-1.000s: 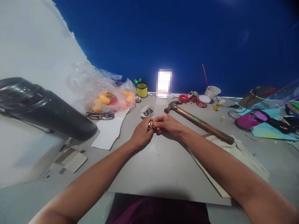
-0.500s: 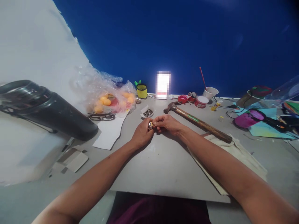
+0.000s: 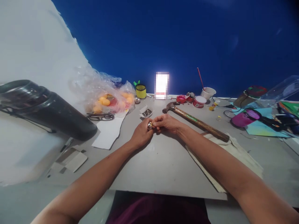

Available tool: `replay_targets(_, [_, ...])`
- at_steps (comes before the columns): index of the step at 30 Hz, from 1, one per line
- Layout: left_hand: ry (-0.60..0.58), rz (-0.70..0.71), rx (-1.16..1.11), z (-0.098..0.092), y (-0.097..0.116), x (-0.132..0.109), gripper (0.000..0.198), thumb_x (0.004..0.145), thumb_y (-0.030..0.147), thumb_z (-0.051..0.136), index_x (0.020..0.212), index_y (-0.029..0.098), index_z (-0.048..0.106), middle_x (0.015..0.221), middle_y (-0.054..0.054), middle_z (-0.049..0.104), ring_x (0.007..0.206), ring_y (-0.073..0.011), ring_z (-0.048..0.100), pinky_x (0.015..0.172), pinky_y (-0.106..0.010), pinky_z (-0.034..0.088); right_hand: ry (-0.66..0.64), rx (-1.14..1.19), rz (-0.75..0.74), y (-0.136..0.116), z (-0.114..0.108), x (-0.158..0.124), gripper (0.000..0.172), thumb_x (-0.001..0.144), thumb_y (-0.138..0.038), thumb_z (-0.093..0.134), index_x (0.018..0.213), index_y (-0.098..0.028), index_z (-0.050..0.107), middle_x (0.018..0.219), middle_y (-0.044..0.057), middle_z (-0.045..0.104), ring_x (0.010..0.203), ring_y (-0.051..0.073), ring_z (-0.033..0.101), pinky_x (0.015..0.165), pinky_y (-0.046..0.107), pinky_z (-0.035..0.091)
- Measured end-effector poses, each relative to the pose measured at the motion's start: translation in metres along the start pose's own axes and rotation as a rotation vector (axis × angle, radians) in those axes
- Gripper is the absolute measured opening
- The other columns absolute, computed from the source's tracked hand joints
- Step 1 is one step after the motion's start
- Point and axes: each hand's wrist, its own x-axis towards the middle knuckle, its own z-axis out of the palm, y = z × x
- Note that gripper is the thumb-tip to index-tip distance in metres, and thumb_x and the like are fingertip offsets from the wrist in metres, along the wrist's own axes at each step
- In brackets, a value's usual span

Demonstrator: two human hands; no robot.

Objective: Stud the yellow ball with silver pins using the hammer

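Observation:
Both hands meet over the middle of the grey table. My left hand [image 3: 141,133] is closed around a small ball [image 3: 149,125] covered in shiny silver studs, with a bit of yellow-orange showing at its right side. Fingers pinched together, my right hand [image 3: 167,123] presses against that side of the ball; whatever sits between its fingertips is too small to make out. Just beyond the hands stands a small open white box [image 3: 146,112] filled with silver thumbtacks. A claw hammer [image 3: 198,122] with a wooden handle lies to the right, its handle end on a cream cloth [image 3: 243,155].
At the left are a dark bottle [image 3: 46,105], glasses [image 3: 101,117], white paper [image 3: 107,133] and a plastic bag [image 3: 93,84] with orange balls [image 3: 104,101]. Toward the wall stand a yellow cup [image 3: 140,92], a white cup [image 3: 207,93] and a red jar [image 3: 199,102]. A purple container [image 3: 245,118] lies right.
The view has shifted slightly, so the table items at the right appear a little further left. Both hands keep the same hold on the studded ball.

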Motion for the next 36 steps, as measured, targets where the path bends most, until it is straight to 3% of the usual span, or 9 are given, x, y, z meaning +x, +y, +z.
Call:
replay_targets(16, [-0.002,0.006,0.065,0.002,-0.004,-0.002,0.017,0.084,0.020,0.056,0.100,0.022,0.060,0.095,-0.004,0.070,0.087,-0.0233,0.065,0.078,-0.036,0.049,0.068,-0.077,-0.088,0.004,0.011,-0.002,0.028,0.059,-0.032,0.090,0.067,-0.015,0.069,0.058,0.001,0.063,0.053,0.011,0.058,0.052,0.022,0.052])
replay_targets(31, [0.067,0.012,0.055,0.011,-0.008,-0.003,0.010,0.091,0.020,0.051,0.100,0.021,0.055,0.099,-0.007,0.067,0.091,-0.0243,0.063,0.082,-0.038,0.048,0.211,-0.197,-0.215,0.011,0.026,-0.002,0.019,0.070,-0.031,0.077,0.073,-0.017,0.064,0.065,0.000,0.065,0.054,0.010,0.057,0.050,0.021,0.051])
replay_targets(36, [0.076,-0.003,0.006,0.008,-0.003,-0.004,0.009,0.089,0.021,0.054,0.098,0.020,0.057,0.098,-0.006,0.068,0.091,-0.0239,0.064,0.082,-0.038,0.050,0.163,-0.185,-0.215,0.009,0.023,-0.003,0.024,0.072,-0.035,0.081,0.078,-0.017,0.065,0.069,0.001,0.068,0.056,0.011,0.059,0.050,0.022,0.053])
